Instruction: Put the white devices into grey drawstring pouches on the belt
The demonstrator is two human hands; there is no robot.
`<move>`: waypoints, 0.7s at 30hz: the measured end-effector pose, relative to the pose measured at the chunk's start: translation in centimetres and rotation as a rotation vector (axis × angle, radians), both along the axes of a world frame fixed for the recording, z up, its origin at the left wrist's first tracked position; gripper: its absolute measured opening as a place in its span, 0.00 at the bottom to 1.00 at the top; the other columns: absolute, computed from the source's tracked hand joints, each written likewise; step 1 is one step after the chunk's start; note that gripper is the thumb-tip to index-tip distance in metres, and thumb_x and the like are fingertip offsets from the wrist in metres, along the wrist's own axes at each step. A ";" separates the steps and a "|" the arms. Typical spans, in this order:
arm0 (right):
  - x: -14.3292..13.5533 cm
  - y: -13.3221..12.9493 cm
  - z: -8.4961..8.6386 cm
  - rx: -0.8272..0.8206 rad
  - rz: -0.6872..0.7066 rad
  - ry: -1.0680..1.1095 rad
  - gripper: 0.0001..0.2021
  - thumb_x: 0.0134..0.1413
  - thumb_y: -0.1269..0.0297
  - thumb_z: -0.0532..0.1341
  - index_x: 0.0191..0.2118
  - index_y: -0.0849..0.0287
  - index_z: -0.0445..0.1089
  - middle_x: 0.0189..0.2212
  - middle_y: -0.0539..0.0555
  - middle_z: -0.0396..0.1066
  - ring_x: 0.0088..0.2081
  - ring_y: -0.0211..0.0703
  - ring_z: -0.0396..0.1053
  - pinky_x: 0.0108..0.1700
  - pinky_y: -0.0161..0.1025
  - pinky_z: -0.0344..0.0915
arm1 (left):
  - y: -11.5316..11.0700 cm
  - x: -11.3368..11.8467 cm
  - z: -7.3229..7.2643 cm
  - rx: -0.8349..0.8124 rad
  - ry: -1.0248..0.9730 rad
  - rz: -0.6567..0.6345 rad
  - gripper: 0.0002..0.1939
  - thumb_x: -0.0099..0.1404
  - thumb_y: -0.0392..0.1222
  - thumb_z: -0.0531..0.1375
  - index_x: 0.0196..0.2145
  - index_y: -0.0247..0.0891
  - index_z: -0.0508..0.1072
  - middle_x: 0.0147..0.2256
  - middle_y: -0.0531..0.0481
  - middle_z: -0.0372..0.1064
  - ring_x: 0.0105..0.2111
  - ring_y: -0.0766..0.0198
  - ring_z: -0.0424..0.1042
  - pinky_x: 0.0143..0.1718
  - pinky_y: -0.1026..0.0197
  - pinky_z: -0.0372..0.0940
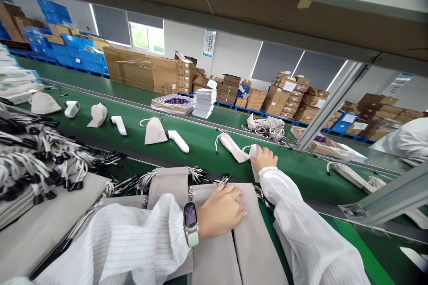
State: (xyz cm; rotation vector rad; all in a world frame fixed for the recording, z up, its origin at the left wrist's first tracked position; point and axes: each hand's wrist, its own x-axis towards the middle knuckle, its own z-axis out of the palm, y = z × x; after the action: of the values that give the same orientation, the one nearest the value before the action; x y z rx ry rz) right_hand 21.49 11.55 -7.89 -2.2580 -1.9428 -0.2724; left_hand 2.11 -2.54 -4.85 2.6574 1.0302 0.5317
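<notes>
- Right hand, at 4 o'clock in the view, has its fingers grasping the top of a pale pouch on the green surface
- Left hand, at 6 o'clock, rests with fingers released on flat pouches
- Filled pouch lies just beside the right hand, at its 10 o'clock
- White device touches another pouch at 9 o'clock

Pouches lie before the belt; behind it, a tray sits left of stacked papers
</notes>
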 end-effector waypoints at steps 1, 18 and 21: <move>-0.7 -0.3 0.4 0.067 0.085 -0.021 0.23 0.48 0.62 0.51 0.52 0.61 0.56 0.44 0.64 0.58 0.44 0.57 0.55 0.40 0.50 0.50 | 0.0 0.0 0.0 0.021 0.001 -0.010 0.11 0.61 0.43 0.49 0.29 0.37 0.69 0.41 0.49 0.61 0.45 0.61 0.58 0.46 0.59 0.54; -6.5 -2.7 -1.3 0.095 0.657 0.094 0.12 0.51 0.68 0.49 0.37 0.61 0.66 0.33 0.55 0.64 0.39 0.42 0.57 0.40 0.39 0.50 | 1.0 0.0 -0.7 -0.085 -0.049 0.229 0.13 0.63 0.43 0.46 0.39 0.36 0.66 0.38 0.45 0.61 0.42 0.59 0.58 0.43 0.57 0.54; -6.5 -2.6 -1.4 0.044 0.665 0.094 0.11 0.51 0.69 0.49 0.36 0.61 0.66 0.33 0.54 0.65 0.38 0.41 0.58 0.40 0.38 0.51 | 0.8 0.1 -0.6 -0.067 -0.055 0.205 0.12 0.62 0.40 0.46 0.41 0.37 0.65 0.39 0.47 0.60 0.42 0.60 0.57 0.43 0.58 0.54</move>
State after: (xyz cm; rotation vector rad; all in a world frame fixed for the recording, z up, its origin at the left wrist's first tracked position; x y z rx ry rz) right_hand 14.98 8.95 -9.29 -1.4444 -2.4506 -0.1169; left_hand 2.19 -1.70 -5.40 2.4803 1.2884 0.5957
